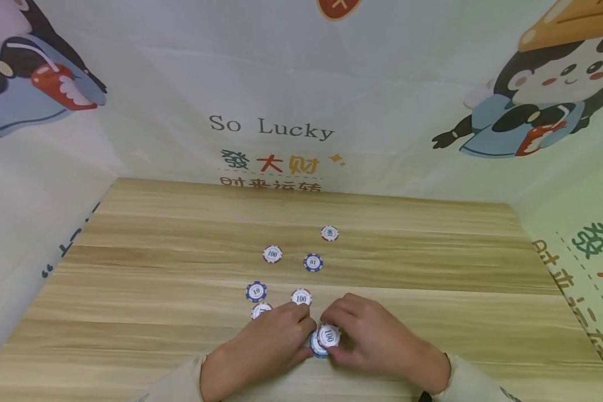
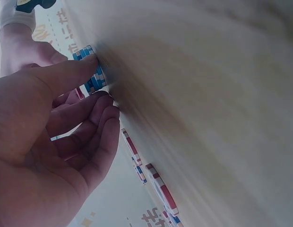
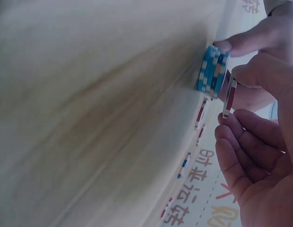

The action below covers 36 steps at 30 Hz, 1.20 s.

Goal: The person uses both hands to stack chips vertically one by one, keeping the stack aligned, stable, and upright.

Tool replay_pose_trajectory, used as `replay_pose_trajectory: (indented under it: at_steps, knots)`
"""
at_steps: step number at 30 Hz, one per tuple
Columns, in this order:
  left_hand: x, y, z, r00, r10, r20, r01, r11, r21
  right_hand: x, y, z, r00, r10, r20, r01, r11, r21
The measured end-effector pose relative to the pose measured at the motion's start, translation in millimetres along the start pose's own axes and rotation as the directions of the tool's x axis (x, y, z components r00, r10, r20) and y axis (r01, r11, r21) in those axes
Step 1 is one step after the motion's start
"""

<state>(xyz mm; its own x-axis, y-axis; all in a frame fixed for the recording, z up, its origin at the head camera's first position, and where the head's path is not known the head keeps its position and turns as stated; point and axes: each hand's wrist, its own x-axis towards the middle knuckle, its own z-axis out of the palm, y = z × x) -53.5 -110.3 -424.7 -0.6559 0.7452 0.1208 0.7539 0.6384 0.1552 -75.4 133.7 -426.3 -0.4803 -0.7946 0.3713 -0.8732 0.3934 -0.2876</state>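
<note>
A short stack of blue-and-white poker chips (image 1: 319, 351) stands on the table near its front edge. My left hand (image 1: 268, 338) grips the stack's left side, its thumb laid against the blue edges (image 2: 96, 81) in the left wrist view. Between thumb and fingertips, my right hand (image 1: 382, 338) pinches a single red-and-white chip (image 3: 229, 98) marked 100. From the head view this chip overlaps the stack's top; the right wrist view shows it tilted just beside the stack (image 3: 210, 71). The right hand's remaining fingers are curled loosely below it.
Beyond the hands, loose chips lie flat: a 100 chip (image 1: 301, 297) and a partly covered white chip (image 1: 261, 310) by the left hand, blue 10 chips (image 1: 256, 291) (image 1: 313, 262), and farther red-edged chips (image 1: 272, 254) (image 1: 329, 233). A printed cloth (image 1: 281, 84) hangs behind the wooden table (image 1: 146, 251).
</note>
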Motion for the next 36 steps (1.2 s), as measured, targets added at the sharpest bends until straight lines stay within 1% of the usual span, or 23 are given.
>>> replay_pose_trajectory:
  at_steps: [3,9,22,36]
  knots:
    - [-0.1,0.3,0.0,1.0,0.005,-0.009,-0.005,1.0,0.011,1.0,-2.6,3.4,1.0,0.0,0.006,0.0,1.0,0.014]
    - [-0.1,0.5,0.4,1.0,0.01,-0.023,-0.01,0.999,0.031,2.0,-5.6,6.8,1.0,0.003,0.005,-0.003,1.0,0.006]
    - [-0.6,0.8,-0.2,1.0,-0.005,-0.006,0.005,1.0,0.014,3.0,-6.1,8.3,1.0,0.002,-0.003,-0.002,1.0,0.015]
    - [-1.5,0.8,-0.6,1.0,-0.018,0.008,0.017,1.0,0.006,2.8,-7.3,10.6,1.0,0.019,0.008,-0.02,1.0,0.017]
